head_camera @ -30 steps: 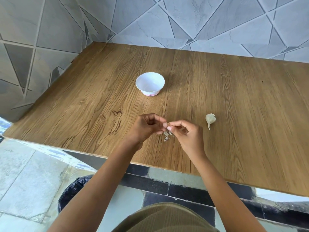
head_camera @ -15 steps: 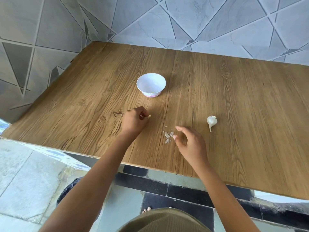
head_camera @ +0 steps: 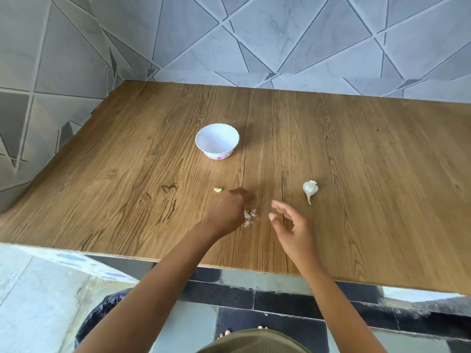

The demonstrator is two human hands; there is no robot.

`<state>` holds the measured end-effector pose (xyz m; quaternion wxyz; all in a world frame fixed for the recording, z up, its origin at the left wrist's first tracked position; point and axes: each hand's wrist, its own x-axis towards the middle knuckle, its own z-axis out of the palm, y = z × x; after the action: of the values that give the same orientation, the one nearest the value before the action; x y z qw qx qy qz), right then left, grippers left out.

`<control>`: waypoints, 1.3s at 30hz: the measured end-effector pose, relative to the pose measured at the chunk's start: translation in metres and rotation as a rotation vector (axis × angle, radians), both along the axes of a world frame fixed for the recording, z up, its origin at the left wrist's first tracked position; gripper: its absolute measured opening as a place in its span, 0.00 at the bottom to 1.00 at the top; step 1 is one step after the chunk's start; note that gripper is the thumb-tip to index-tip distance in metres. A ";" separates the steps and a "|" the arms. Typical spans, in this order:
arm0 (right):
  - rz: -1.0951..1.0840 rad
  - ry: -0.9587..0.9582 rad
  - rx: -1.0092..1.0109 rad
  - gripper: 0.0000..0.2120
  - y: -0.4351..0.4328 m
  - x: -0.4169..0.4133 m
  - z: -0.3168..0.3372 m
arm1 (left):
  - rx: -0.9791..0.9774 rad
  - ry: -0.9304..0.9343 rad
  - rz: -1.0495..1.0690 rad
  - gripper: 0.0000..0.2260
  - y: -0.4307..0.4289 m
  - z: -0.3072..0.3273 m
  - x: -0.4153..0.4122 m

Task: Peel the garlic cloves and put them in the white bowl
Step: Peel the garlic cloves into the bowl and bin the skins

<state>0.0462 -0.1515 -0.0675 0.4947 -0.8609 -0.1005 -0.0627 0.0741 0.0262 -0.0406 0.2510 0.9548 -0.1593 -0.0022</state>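
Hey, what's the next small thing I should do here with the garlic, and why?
Probably pick up the peeled clove with the left hand and drop it into the white bowl. The clove seems to lie on the table just beside that hand, short of the bowl; the right hand is open and holds nothing.

A wood-grain tabletop [head_camera: 356, 174] is set into a corner of grey marbled wall tiles [head_camera: 280, 34]; pale and dark floor tiles [head_camera: 38, 301] are seen below.
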 end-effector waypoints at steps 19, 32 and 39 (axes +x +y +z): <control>-0.080 0.775 1.141 0.16 0.004 0.020 0.029 | -0.106 -0.001 0.096 0.06 -0.015 0.011 -0.012; -0.198 0.954 1.606 0.22 0.015 0.032 0.033 | -0.206 0.007 0.007 0.12 -0.055 0.035 -0.009; -0.223 0.950 1.676 0.14 0.014 0.032 0.038 | -0.310 -0.091 0.263 0.07 -0.029 0.045 -0.005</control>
<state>0.0779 -0.1375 -0.0298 0.9281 -0.1690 0.2693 0.1939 0.0693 -0.0026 0.0044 0.3855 0.9165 -0.0430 0.0980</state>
